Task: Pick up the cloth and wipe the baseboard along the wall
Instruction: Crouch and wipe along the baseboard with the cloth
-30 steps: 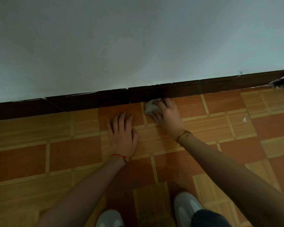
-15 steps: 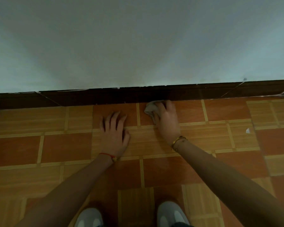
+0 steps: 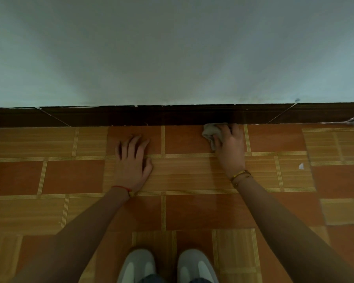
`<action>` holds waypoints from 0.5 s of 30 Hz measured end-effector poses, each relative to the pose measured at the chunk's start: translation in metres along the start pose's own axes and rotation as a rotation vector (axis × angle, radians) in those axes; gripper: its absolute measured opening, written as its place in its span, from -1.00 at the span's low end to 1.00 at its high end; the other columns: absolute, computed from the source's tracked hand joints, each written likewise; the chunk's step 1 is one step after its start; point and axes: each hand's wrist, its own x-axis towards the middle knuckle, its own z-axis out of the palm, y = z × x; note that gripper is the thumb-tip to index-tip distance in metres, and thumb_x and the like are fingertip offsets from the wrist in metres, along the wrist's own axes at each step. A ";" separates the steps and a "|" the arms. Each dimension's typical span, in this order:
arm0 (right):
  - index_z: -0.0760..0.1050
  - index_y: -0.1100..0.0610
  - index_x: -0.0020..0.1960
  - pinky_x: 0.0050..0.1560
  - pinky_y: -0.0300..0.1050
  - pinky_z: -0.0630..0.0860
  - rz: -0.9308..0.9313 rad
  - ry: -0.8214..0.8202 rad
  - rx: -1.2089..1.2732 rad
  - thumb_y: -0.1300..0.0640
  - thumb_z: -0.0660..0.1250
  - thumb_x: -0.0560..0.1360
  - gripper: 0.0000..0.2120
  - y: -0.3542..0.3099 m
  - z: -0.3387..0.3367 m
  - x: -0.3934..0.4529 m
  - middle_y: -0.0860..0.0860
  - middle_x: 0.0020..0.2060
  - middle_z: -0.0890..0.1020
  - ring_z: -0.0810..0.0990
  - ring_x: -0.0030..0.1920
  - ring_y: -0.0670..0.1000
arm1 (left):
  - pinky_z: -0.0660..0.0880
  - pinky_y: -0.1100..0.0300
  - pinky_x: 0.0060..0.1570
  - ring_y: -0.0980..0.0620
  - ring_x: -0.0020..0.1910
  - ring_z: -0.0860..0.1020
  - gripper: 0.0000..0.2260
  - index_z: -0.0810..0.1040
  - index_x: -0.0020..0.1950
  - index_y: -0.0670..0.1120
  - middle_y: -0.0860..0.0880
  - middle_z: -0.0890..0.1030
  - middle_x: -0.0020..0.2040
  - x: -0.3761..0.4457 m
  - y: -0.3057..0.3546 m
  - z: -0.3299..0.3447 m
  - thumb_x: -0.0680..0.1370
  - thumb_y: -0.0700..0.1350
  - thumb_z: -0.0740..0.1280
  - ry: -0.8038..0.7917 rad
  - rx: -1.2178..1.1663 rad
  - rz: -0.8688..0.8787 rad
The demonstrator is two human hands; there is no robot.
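A single head-worn wide-angle view looks forward and steeply down at the dark brown wooden baseboard (image 3: 172, 116), which crosses the frame level just above the middle. Pale grey-blue painted wall (image 3: 172, 48) fills everything above it; orange patterned tile floor (image 3: 70, 176) lies below, close to the camera.

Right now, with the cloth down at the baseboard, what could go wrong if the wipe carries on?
The cloth is bunched in the right hand, so it may sweep only the lower edge of the baseboard and leave the top edge unwiped. The left hand lies flat on glossy floor tiles and could slip if leaned on.
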 end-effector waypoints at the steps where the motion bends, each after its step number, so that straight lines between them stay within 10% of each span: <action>1: 0.50 0.31 0.18 0.10 0.15 0.48 0.045 0.008 -0.001 0.33 0.37 0.45 -0.70 -0.001 0.001 -0.001 0.29 0.09 0.48 0.46 0.08 0.29 | 0.11 -0.34 0.48 -0.23 0.48 0.31 -0.51 0.41 0.47 -0.14 -0.20 0.39 0.45 0.000 0.000 0.000 0.58 0.03 0.15 0.001 0.010 -0.003; 15: 0.55 0.27 0.15 0.09 0.08 0.53 -0.220 -0.078 0.012 0.34 0.49 0.34 -0.61 -0.050 0.028 -0.005 0.23 0.05 0.55 0.52 0.04 0.22 | 0.12 -0.34 0.46 -0.23 0.38 0.36 -0.54 0.45 0.39 -0.13 -0.19 0.44 0.39 0.006 0.037 0.004 0.53 -0.01 0.16 0.056 -0.057 -0.096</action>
